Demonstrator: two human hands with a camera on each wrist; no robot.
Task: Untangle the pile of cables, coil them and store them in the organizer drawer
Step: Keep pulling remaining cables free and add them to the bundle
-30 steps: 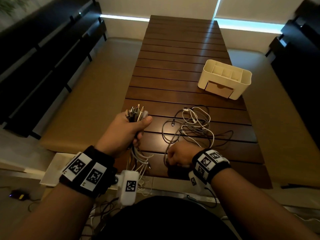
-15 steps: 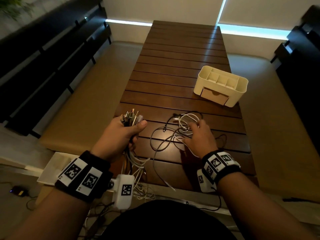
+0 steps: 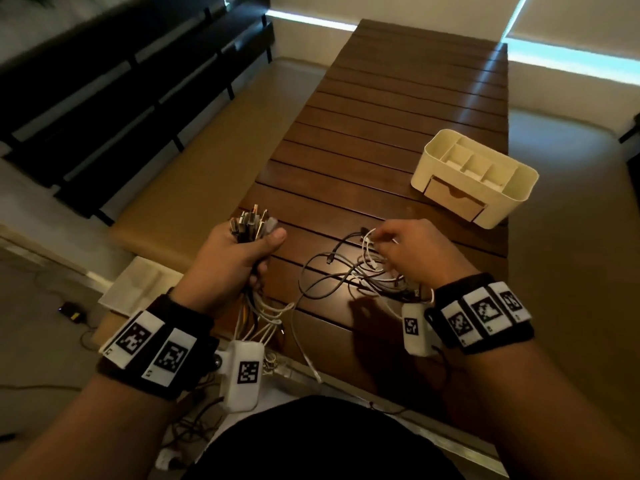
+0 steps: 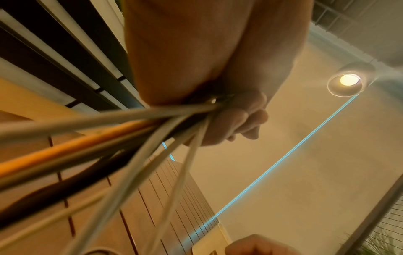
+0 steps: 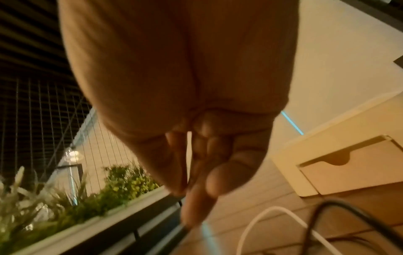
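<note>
- While my left hand point(image 3: 235, 258) sits at about 9 o'clock on the table, it's wrapped tight around a fat bundle of cables point(image 3: 251, 225), plug ends poking up past my thumb.
- From the left wrist view, the tails of that bundle point(image 4: 122, 138) fan out under my curled fingers point(image 4: 246, 124): white, grey, one orange, one black. They hang off the near edge of the slatted wooden table point(image 3: 398, 109).
- Dead centre, more like 6 o'clock from the organizer, there's the loose tangle of cables point(image 3: 349, 271) lying flat on the slats, black and white strands crossing each other.
- My right hand point(image 3: 412, 251) is over the right side of that tangle, fingertips pinching a white cable point(image 3: 369, 239) near its top loop. The right wrist view is pretty blurry, but you can see my fingers point(image 5: 211, 176) drawn together around a thin strand, with a white loop point(image 5: 270, 211) and a dark one just below.
- Out at roughly 2 o'clock is the cream organizer point(image 3: 474, 174), open compartments on top, and its drawer point(image 3: 453, 199) facing me. It looks pushed in, and it's well apart from the cables.
</note>
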